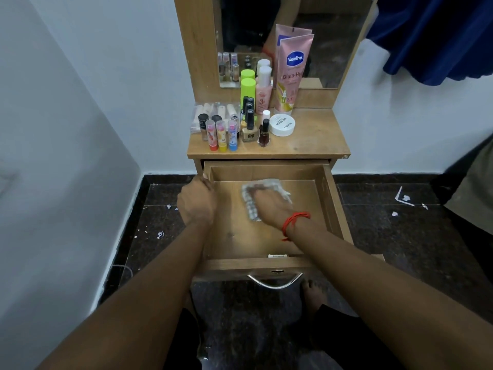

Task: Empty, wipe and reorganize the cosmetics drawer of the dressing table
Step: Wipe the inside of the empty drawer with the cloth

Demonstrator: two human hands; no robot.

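Light: we log soft, even indoor light, moderately bright; the white wall (66,116) is tinted blue.
Shadows: faint, beneath the tabletop (306,140) edge and along the drawer (240,264) walls.
Glare: a dull sheen on the dark floor (400,236).
Blur: cloth (249,206) and right hand (269,206) are slightly smeared.
Edges: we note wide-angle bending.

Both bare forearms reached forward from the near edge. The left hand (197,202) gripped the left wall of the drawer (330,204), knuckles up. The right hand (268,206), a red thread (294,222) round its wrist, pressed curled fingers onto a cloth (248,200).
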